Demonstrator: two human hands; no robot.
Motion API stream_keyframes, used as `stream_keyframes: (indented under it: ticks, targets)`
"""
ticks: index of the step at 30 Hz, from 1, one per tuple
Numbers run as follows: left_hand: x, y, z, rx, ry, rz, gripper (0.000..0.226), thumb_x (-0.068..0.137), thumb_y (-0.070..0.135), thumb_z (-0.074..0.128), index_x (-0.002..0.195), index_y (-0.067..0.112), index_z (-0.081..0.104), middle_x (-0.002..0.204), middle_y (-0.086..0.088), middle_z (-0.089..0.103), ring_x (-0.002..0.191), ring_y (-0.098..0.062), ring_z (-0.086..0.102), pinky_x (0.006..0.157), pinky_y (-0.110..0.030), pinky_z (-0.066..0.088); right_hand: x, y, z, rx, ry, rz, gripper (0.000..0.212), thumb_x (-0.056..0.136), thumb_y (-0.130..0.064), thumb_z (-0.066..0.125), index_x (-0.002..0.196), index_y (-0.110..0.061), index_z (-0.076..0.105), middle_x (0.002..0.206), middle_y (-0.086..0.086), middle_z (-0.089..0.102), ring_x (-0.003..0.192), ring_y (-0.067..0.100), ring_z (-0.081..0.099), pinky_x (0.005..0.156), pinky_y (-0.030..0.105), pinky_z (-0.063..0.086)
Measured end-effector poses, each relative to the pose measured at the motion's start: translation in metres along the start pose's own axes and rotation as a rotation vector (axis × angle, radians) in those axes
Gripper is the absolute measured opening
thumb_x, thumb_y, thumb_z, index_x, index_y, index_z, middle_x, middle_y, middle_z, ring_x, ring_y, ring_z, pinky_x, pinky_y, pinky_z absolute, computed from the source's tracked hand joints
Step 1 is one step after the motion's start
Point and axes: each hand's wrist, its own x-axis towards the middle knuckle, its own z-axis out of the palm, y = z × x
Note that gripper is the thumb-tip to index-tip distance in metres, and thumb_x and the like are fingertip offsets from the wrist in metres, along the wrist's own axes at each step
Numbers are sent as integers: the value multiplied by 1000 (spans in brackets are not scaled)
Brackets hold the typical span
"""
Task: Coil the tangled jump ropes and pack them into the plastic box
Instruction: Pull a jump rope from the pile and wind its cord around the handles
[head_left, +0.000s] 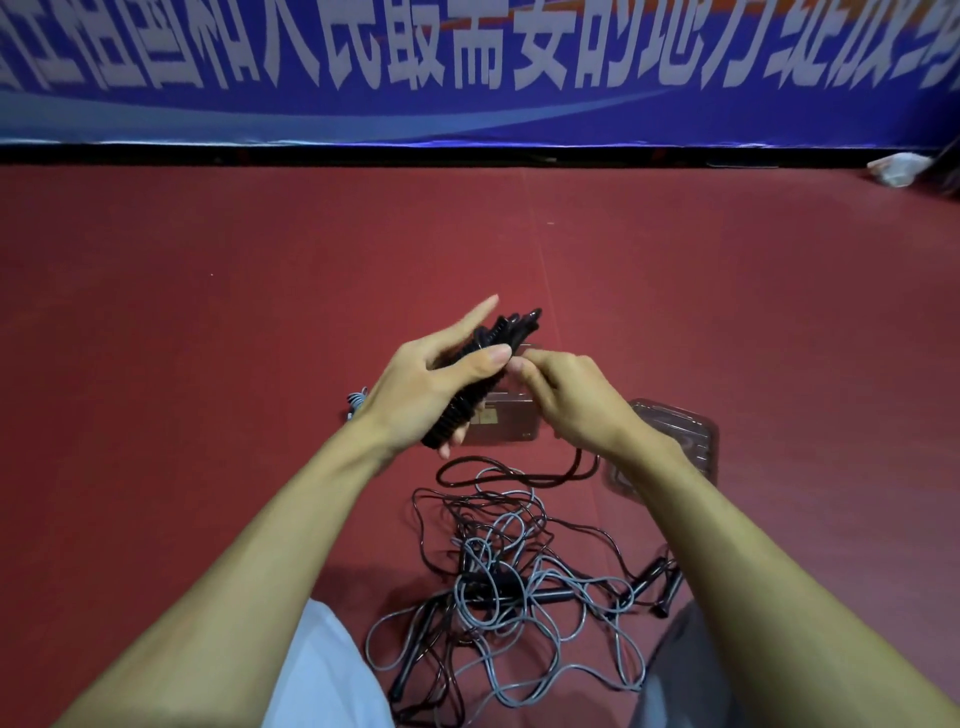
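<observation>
**Head view: both hands raised over a tangle of jump ropes on a red floor.**
The left hand (441, 382) grips a bundle of black ribbed handles (511, 325), with the thumb laid across them and the forefinger pointing straight out. The right hand (571, 402) has its fingers curled and its fingertips pinched tight against the side of the bundle, holding the black rope (577, 460) that hangs in a loop beneath it. The clear plastic box (506, 423) sits on the floor (208, 312) just behind the hands (partly hidden by them), and its lid (680, 436) lies close by on the right. The tangle of grey and black ropes (498, 577) lies nearer, between the forearms. A blue banner (467, 104) runs along the far edge.
</observation>
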Motion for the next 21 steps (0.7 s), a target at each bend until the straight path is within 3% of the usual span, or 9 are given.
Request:
stream_keyframes:
  ticks: [2, 4, 6, 9, 11, 13, 16, 19, 21]
  targets:
    - [1, -2, -2, 37, 38, -2, 37, 86, 36, 68, 121, 48, 61, 70, -13, 59, 48, -26, 53, 41, -27, 47, 1, -1, 1, -30, -80, 71, 45, 103, -41, 38, 69, -17, 55, 60, -4, 55, 52, 11, 55, 62, 33, 45]
    - [3, -7, -4, 116, 114, -6, 24, 86, 36, 70, 110, 37, 66, 65, -6, 62, 44, -24, 56, 41, -29, 48, 1, 0, -1, 8, -111, 136, 50, 100, -47, 42, 64, -14, 53, 56, -3, 54, 50, 21, 62, 54, 28, 47]
    - [6, -13, -8, 196, 178, -28, 19, 86, 38, 71, 103, 31, 65, 59, 6, 63, 44, -20, 58, 41, -29, 47, 1, 6, -3, -27, -154, 181, 50, 96, -50, 49, 63, -13, 50, 56, 1, 50, 58, 28, 63, 54, 31, 50]
    - [8, -24, -16, 327, 242, -56, 21, 84, 44, 71, 99, 33, 61, 75, 2, 70, 48, -20, 64, 44, -34, 52, 0, 13, -4, -147, -252, 199, 38, 93, -45, 59, 69, -16, 52, 62, 0, 50, 59, 19, 50, 47, 17, 36]
    - [9, -31, -19, 526, 258, -84, 27, 81, 54, 69, 97, 37, 56, 79, 2, 70, 62, -25, 68, 55, -37, 53, -1, 13, -5, -179, -269, 159, 28, 93, -39, 61, 77, -17, 54, 67, 2, 54, 60, 19, 48, 48, 20, 32]
    - [9, -36, -19, 760, 271, -105, 33, 80, 61, 66, 99, 40, 49, 82, 3, 65, 79, -29, 65, 64, -34, 43, -1, 9, -5, -198, -254, 100, 20, 93, -33, 61, 83, -17, 55, 74, 6, 60, 65, 22, 50, 53, 28, 33]
    - [9, -39, -16, 850, 251, -125, 40, 81, 56, 68, 103, 34, 43, 87, 3, 60, 84, -31, 60, 69, -35, 38, -3, 2, -7, -139, -241, 18, 11, 96, -23, 58, 88, -15, 55, 77, 5, 61, 71, 24, 57, 60, 31, 37]
    - [11, -42, -15, 896, 206, -137, 36, 83, 52, 68, 102, 36, 42, 86, 3, 62, 85, -32, 62, 71, -37, 42, -6, -4, -4, -62, -230, -79, 7, 94, -11, 59, 98, -10, 64, 69, -13, 55, 66, -2, 58, 60, 13, 41]
    - [11, -44, -13, 949, 187, -126, 32, 85, 49, 65, 109, 41, 45, 94, 2, 64, 90, -32, 63, 75, -38, 44, -5, -6, -1, -41, -239, -135, 11, 93, -7, 60, 99, -8, 68, 72, -9, 60, 64, -3, 55, 60, 12, 40]
